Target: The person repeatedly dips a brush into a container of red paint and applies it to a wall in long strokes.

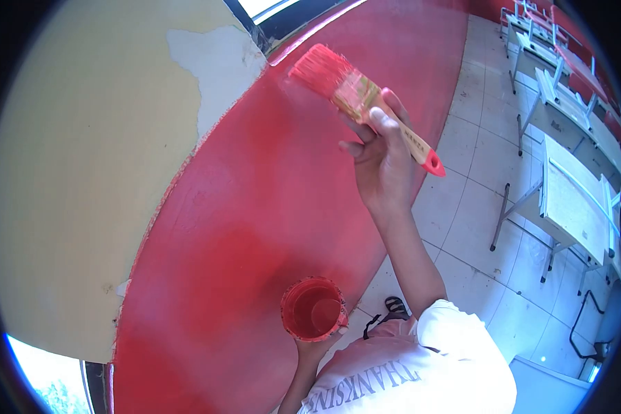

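A wide paintbrush (356,94) with red-coated bristles is held up near the wall, gripped by its wooden handle in my right hand (383,155). Its bristles point to the upper left, close to the border between the red paint and the window corner; whether they touch the wall I cannot tell. Lower down, my left hand (317,345) holds a round red paint cup (314,308) from below, its fingers mostly hidden by it. Some red paint shows inside the cup. The lower wall (255,200) is red, with a cream upper part (83,152) beyond a rough edge.
Desks (579,193) with metal legs stand in a row at the right on a tiled floor (476,228). A bare plaster patch (217,65) lies beside the window frame (286,31) at the top. Another window (48,379) is at the lower left.
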Tool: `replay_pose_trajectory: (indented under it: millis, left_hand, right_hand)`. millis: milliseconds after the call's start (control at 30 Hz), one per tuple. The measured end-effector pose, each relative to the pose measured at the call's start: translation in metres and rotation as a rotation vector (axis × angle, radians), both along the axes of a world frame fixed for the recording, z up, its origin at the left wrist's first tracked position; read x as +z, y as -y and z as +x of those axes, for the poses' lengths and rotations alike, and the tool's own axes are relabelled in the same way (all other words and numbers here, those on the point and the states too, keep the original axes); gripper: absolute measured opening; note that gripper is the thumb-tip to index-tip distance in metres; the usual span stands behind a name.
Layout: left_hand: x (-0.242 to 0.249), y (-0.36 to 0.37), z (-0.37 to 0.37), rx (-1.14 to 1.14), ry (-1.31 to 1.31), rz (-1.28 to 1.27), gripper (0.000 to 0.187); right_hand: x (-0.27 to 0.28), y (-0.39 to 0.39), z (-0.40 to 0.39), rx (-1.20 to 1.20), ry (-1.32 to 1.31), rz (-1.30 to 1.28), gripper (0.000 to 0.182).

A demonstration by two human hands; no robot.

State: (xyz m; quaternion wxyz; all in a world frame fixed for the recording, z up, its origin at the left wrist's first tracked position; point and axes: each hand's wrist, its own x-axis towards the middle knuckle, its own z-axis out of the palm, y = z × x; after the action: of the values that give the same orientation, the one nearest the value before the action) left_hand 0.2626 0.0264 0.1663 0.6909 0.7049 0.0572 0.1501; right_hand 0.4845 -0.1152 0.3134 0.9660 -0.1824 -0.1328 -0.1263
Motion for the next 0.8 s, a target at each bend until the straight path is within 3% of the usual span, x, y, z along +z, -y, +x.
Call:
replay_pose_trajectory:
  millis: [200, 533, 800]
  left_hand:
    - [0.002, 0.002, 0.000, 0.025, -0.019, -0.039, 0.082]
    - [0.008, 0.004, 0.003, 0.014, 0.023, -0.010, 0.081]
    - [0.006, 0.003, 0.004, 0.036, 0.038, 0.043, 0.080]
  right_hand:
    - [0.002, -0.018, 0.015, 0.026, 0.033, -0.015, 0.038]
    - [-0.062, -0.007, -0.004, 0.007, -0.173, -0.076, 0.037]
    - [0.004, -0.002, 0.006, -0.084, 0.009, -0.069, 0.035]
